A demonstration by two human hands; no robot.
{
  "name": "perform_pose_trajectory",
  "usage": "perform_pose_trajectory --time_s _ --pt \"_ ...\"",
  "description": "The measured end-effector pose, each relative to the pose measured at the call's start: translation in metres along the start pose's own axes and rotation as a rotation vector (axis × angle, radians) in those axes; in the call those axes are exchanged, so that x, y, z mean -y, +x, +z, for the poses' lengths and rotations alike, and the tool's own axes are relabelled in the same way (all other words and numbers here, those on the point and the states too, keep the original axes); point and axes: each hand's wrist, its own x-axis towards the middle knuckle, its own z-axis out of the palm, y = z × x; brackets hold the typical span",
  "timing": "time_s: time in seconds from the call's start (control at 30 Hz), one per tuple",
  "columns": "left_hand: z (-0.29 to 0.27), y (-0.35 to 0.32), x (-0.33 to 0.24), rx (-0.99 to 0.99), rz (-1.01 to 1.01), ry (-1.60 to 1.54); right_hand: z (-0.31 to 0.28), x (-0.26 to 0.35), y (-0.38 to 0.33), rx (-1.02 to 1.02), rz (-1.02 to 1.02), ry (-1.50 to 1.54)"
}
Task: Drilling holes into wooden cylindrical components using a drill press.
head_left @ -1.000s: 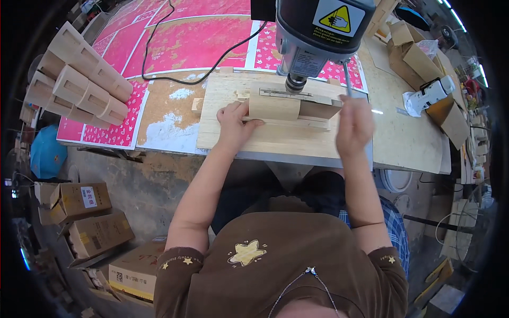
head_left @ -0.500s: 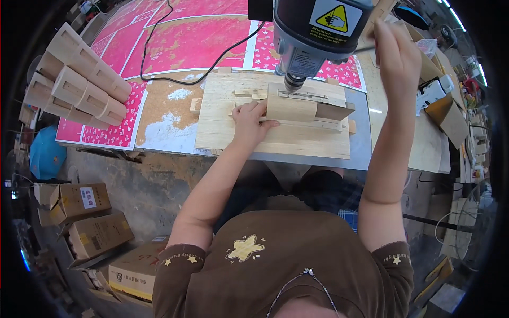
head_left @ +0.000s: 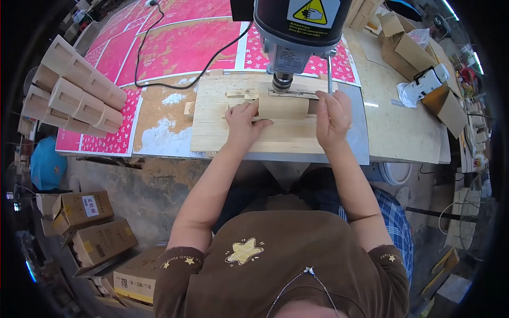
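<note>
A bench drill press point(head_left: 297, 32) with a dark motor housing stands over the table. Its chuck point(head_left: 282, 82) is close above a curved pale wooden piece point(head_left: 283, 107), which lies in a wooden jig on a plywood base board point(head_left: 222, 139). My left hand point(head_left: 244, 123) grips the left end of the wooden piece, thumb along the near side and fingers behind. On the right, my right hand point(head_left: 334, 116) is closed round the lower end of the drill press lever point(head_left: 330, 71), the metal rod pointing down toward me. Whether the bit touches the wood cannot be seen.
Several pale wooden cylinders with slots point(head_left: 79, 100) are stacked at the left on a pink patterned sheet point(head_left: 180, 45). A black cord point(head_left: 139, 61) loops across the table. Open cardboard boxes point(head_left: 405, 53) and a white bottle point(head_left: 427, 85) stand right. More cartons point(head_left: 103, 238) sit on the floor.
My right hand has swung down and toward me from high on the right, bringing the lever down. The left hand keeps its hold on the wooden piece. The whole view has shifted slightly.
</note>
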Motion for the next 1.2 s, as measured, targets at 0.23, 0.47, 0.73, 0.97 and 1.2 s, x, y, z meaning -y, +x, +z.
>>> perform_pose_trajectory --time_s 0.23,0.47,0.73,0.97,1.2 --pt "-0.015 -0.005 0.004 0.022 -0.097 -0.026 -0.012 0.011 0.129 0.115 0.213 0.0" --pt "-0.007 0.013 -0.004 0.084 -0.232 -0.275 0.001 -0.055 0.153 0.188 0.404 0.264" --pt "-0.024 0.009 0.009 0.018 -0.124 -0.323 -0.026 -0.064 -0.006 0.774 0.497 0.125" --pt "-0.181 -0.003 0.042 0.167 -0.344 -0.679 -0.052 -0.031 -0.015 0.78 0.65 0.353" --pt "-0.339 0.006 0.028 0.081 -0.258 -0.062 -0.039 0.009 -0.026 0.678 0.399 0.324"
